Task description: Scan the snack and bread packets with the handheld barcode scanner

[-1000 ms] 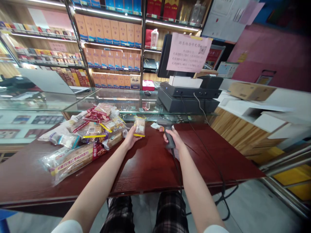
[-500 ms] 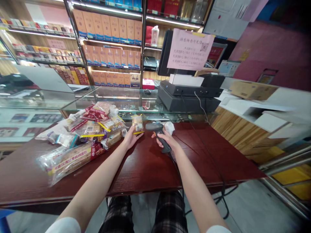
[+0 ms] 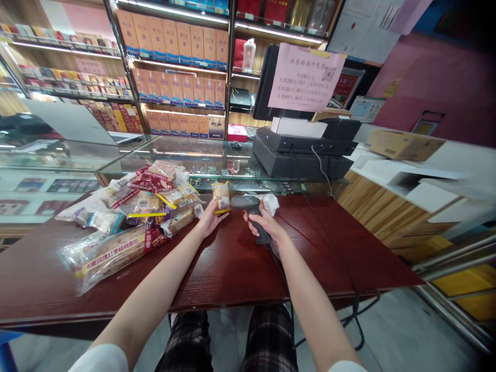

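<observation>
Grip: right hand (image 3: 267, 226) clamped round the handle of a black corded barcode scanner (image 3: 258, 219); left hand (image 3: 210, 219) closed on a small clear snack packet (image 3: 221, 198), fingers curled against its lower edge.

Packet: upright, held near the far edge of the dark red desk (image 3: 232, 268), just beside the scanner's head, which points toward it.

Heap: bagged pastries (image 3: 147, 206) lie piled on the left half of the desk, a long loaf bag (image 3: 112, 253) at the near side, the heap almost touching the left hand.

Progress: one packet is up off the desk, apart from the heap; the other bags lie in the heap.

Arms: both reach forward from the body, forearms angling inward, wrists close together above the far edge.

Nearby: crumpled white paper (image 3: 270, 204) sits just behind the right hand.
</observation>
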Demonstrator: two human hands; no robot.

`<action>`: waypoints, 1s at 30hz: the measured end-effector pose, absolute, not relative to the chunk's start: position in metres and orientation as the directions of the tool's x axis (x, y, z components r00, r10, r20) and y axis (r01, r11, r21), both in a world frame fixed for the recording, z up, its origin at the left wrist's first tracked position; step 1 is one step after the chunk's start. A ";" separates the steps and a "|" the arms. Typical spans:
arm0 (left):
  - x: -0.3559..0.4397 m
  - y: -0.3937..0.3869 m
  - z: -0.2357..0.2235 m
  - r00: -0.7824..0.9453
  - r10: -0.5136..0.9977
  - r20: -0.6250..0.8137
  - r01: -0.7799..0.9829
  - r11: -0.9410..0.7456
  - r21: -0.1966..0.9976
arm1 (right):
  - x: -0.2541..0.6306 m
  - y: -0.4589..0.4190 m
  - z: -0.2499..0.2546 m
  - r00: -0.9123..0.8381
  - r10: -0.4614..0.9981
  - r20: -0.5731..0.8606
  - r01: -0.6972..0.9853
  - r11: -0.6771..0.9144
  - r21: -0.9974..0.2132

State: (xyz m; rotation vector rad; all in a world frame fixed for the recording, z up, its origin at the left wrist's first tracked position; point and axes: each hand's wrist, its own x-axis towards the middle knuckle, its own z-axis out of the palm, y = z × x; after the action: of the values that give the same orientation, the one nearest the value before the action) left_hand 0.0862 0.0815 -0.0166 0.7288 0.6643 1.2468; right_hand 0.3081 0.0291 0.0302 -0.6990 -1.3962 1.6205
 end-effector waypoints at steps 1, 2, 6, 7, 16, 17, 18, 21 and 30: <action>0.086 0.082 -0.018 0.208 0.978 -0.022 -0.566 0.139 0.812 | 0.309 0.029 0.030 -0.469 0.875 0.120 -0.250 -0.001 -0.968; 0.086 0.083 -0.020 0.200 0.980 0.016 -0.534 0.096 0.840 | 0.309 0.030 0.031 -0.464 0.877 0.124 -0.257 0.001 -0.966; 0.084 0.083 -0.014 -0.029 0.932 0.362 -0.106 -0.363 0.926 | 0.313 0.032 0.030 -0.414 0.898 0.148 -0.310 0.014 -0.951; 0.082 0.081 -0.009 -0.069 0.870 0.489 0.066 -0.485 0.872 | 0.314 0.032 0.030 -0.392 0.907 0.156 -0.327 0.022 -0.945; 0.049 0.054 0.065 0.003 0.394 0.919 0.756 -0.603 0.255 | 0.322 0.037 0.030 -0.284 0.942 0.176 -0.417 0.044 -0.908; 0.043 0.054 0.069 -0.002 0.403 0.915 0.792 -0.558 0.247 | 0.323 0.037 0.030 -0.280 0.943 0.179 -0.417 0.049 -0.908; 0.038 0.054 0.071 -0.011 0.423 0.906 0.827 -0.506 0.246 | 0.323 0.037 0.029 -0.275 0.944 0.182 -0.416 0.054 -0.908; 0.024 0.056 0.071 -0.049 0.496 0.867 0.900 -0.354 0.253 | 0.322 0.036 0.028 -0.268 0.947 0.176 -0.406 0.055 -0.912; 0.026 0.055 0.061 -0.047 0.584 0.811 0.949 -0.226 0.218 | 0.321 0.037 0.028 -0.260 0.951 0.168 -0.380 0.060 -0.923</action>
State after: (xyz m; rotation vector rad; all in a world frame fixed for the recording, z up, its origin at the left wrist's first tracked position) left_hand 0.0261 0.0550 0.0608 2.4004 2.1361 1.5621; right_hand 0.3208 0.0366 0.0276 -0.6890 -1.1751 1.4807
